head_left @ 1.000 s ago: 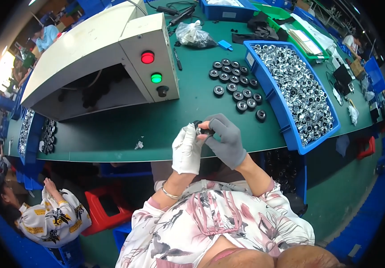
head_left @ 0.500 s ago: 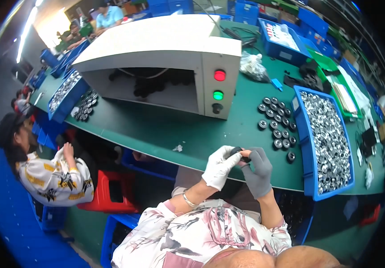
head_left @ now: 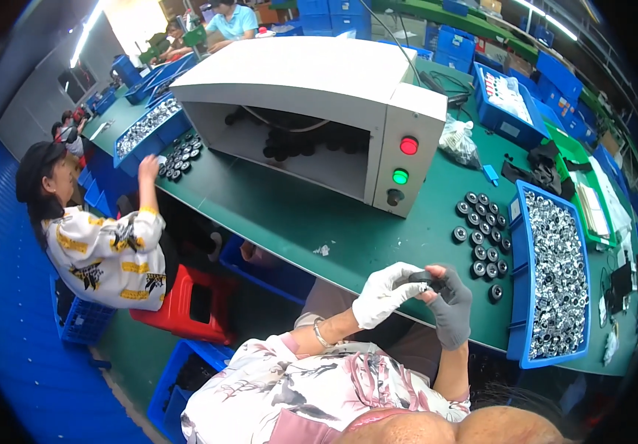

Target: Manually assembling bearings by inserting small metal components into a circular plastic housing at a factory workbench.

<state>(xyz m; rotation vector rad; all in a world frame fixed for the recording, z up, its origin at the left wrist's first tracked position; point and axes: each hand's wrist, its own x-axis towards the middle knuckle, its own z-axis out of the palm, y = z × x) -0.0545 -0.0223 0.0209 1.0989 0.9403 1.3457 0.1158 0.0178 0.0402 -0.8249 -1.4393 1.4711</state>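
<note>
In front of my body, just above the near edge of the green table (head_left: 259, 222), both hands meet around a small black round part (head_left: 421, 277). My left hand (head_left: 387, 297), in a white glove, pinches it from the left side. On the other side my right hand (head_left: 452, 307) grips it, wearing a grey glove with bare fingertips. A bit of shiny metal (head_left: 424, 287) shows at the fingertips; its shape is too small to tell. To the right lie several black round parts with silver centres (head_left: 479, 251), beside a blue bin (head_left: 515, 296) heaped with small silver metal pieces (head_left: 556, 274).
A white machine (head_left: 296, 66) with a tunnel-like opening stands ahead, black parts inside and red and green lights on its front. To the left, a person (head_left: 104, 244) sits on a red stool (head_left: 196, 303) beside another blue bin (head_left: 152, 140) and more black parts.
The view has shifted, so the scene sits lower and further right. Both hands still hold the black part, now turned differently. The person at left has reached an arm toward the black parts.
</note>
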